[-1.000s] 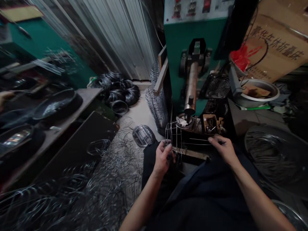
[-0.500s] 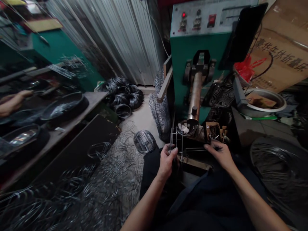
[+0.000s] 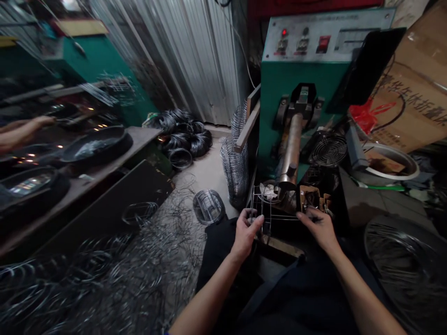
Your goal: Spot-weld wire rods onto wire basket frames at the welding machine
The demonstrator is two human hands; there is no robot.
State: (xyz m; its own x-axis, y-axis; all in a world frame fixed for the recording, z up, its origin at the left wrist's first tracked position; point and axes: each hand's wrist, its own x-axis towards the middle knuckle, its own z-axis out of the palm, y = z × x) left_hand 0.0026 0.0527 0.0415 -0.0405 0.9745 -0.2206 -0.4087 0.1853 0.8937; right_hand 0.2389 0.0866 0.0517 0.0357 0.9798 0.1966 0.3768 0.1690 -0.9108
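Left grip (image 3: 247, 232) pinched wire frame (image 3: 261, 204), right grip (image 3: 319, 228) pinched thin wires (image 3: 284, 216) at its 3 o'clock; sparks (image 3: 101, 125) newly flared at 10 o'clock, handwork looked unaffected

Left of the machine (image 3: 293, 83), the rack stack (image 3: 233, 163) stands on the floor (image 3: 216, 174). The basin (image 3: 387, 167) lies right.

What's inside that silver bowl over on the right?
The bowl holds a brown piece that looks like cardboard; whatever lies beneath it is covered, so I can't tell.
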